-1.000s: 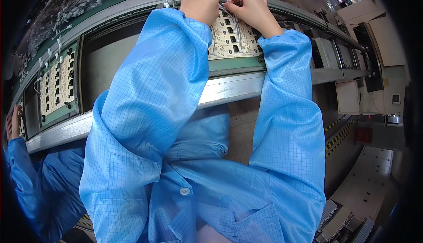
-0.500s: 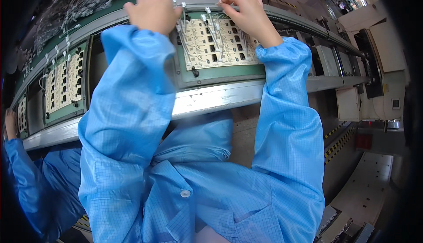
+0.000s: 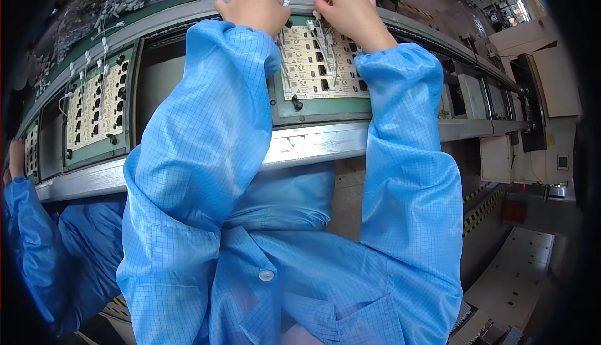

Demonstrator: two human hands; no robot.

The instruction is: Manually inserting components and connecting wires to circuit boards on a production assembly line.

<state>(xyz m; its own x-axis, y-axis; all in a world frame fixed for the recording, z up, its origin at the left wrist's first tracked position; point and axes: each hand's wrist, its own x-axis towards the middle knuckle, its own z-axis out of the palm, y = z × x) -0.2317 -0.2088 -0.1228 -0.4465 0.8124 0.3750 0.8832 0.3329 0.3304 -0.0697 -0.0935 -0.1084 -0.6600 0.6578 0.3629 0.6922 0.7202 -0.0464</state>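
over the circuit panel [image 3: 316, 70], left hand [image 3: 253, 7], right hand [image 3: 350, 10] — fingers curled, grip unclear, sleeve hiding panel's left

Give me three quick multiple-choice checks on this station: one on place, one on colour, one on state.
1. Where are both hands?
A. At the far edge of the panel of circuit boards in front
B. On the panel to the left
C. In the lap

2. What colour are the sleeves?
A. White
B. Blue
C. Green

3. What state is the left hand in?
A. Flat and open
B. Curled, knuckles up
C. Out of view

Answers:
1 A: left hand and right hand sit at the top of the panel of circuit boards.
2 B: the sleeves are blue with a fine grid.
3 B: its fingers curl under.
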